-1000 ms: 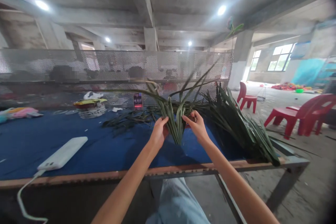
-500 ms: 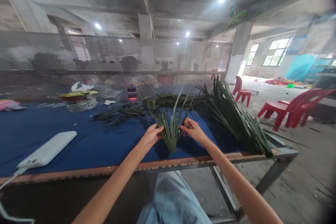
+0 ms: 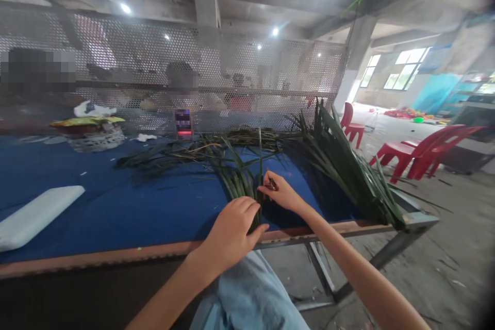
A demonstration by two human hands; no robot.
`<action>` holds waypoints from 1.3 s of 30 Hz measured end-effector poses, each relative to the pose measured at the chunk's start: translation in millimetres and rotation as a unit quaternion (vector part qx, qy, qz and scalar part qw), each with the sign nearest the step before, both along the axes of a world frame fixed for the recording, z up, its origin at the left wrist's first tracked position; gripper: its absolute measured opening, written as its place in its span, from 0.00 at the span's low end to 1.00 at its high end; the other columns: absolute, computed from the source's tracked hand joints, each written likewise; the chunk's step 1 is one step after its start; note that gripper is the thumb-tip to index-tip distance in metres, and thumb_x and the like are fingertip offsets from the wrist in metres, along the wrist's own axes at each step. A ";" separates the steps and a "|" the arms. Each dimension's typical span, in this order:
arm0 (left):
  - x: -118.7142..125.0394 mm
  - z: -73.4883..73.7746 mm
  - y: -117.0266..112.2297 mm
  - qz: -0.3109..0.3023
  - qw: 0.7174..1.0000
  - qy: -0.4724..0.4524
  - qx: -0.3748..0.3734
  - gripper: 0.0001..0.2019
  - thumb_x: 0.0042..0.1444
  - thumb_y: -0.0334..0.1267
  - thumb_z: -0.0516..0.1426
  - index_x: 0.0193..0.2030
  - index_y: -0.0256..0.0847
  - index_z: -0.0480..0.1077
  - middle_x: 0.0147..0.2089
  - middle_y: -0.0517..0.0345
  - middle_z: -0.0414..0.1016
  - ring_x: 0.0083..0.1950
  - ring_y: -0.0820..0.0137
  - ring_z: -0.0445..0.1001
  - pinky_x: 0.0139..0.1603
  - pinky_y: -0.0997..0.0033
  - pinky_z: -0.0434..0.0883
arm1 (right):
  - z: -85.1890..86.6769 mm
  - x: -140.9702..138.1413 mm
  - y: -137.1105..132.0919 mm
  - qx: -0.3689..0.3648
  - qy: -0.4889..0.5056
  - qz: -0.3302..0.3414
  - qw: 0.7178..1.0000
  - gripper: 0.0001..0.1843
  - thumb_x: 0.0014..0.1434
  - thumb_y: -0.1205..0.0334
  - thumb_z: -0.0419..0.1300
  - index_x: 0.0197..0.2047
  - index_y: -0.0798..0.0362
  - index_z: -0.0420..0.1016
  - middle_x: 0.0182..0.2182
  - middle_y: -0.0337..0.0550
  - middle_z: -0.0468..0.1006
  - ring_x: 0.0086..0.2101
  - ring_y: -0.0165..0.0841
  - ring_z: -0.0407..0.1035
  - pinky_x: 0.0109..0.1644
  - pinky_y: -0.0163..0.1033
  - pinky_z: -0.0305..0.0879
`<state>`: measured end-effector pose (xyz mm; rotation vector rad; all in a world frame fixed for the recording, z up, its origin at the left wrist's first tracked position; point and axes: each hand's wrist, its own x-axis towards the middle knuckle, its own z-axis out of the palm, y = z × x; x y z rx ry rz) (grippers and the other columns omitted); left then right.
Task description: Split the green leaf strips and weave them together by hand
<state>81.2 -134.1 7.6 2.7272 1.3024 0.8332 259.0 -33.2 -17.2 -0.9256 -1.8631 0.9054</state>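
Observation:
A fan-shaped green palm leaf [image 3: 235, 181] lies at the table's front edge, its narrow base towards me. My left hand [image 3: 235, 219] is closed over that base, the fingers lying across the strips and the thumb at the near side. Just to the right, my right hand [image 3: 281, 192] is closed at the leaf's right-hand strips. A small dark tool [image 3: 273, 184] shows in its curled fingers; its kind and tip cannot be made out. One strip stands up between the hands.
The blue-covered table [image 3: 154, 211] holds loose leaf strips [image 3: 174, 153], a stack of long leaves [image 3: 348, 175], a white power bank [image 3: 42, 214] and a basket [image 3: 93, 135]. A perforated screen [image 3: 143, 62] stands behind. Red chairs [image 3: 419, 149] are on the right.
My left hand has moved from the leaf's left side down and right onto its base. The leaf has closed up and leans left. My right hand stays at its right side with the tool.

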 end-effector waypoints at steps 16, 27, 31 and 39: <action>-21.0 -25.2 8.1 -0.026 0.999 -0.008 -0.029 0.18 0.59 0.43 0.56 0.55 0.42 0.70 0.58 0.49 0.70 0.61 0.61 0.65 0.62 0.55 0.64 | 4.3 38.2 -76.0 0.120 -0.004 -0.199 0.973 0.26 0.67 0.45 0.42 0.58 0.47 0.68 0.27 0.40 0.75 0.28 0.33 0.70 0.35 0.35 0.65; -21.3 -30.4 10.4 -0.008 0.999 -0.018 -0.046 0.20 0.61 0.42 0.54 0.58 0.39 0.66 0.60 0.48 0.68 0.62 0.62 0.64 0.63 0.57 0.63 | -14.0 1.7 -87.6 0.094 0.045 -0.132 0.986 0.16 0.63 0.52 0.53 0.29 0.53 0.66 0.23 0.35 0.64 0.25 0.26 0.57 0.29 0.31 0.55; -24.4 -13.5 19.2 -0.039 0.997 0.014 -0.061 0.18 0.63 0.40 0.50 0.58 0.41 0.65 0.57 0.48 0.68 0.59 0.62 0.66 0.60 0.58 0.65 | -21.6 0.6 -88.0 0.128 0.075 -0.151 0.977 0.14 0.64 0.56 0.52 0.29 0.54 0.65 0.23 0.35 0.64 0.26 0.26 0.56 0.30 0.31 0.54; -0.9 17.2 82.3 0.061 0.986 0.122 -0.100 0.21 0.58 0.54 0.52 0.35 0.36 0.72 0.36 0.48 0.76 0.40 0.59 0.75 0.42 0.62 0.71 | -20.0 -0.2 -85.7 0.114 0.140 -0.199 0.963 0.16 0.65 0.56 0.52 0.27 0.54 0.65 0.22 0.34 0.61 0.24 0.26 0.55 0.29 0.32 0.52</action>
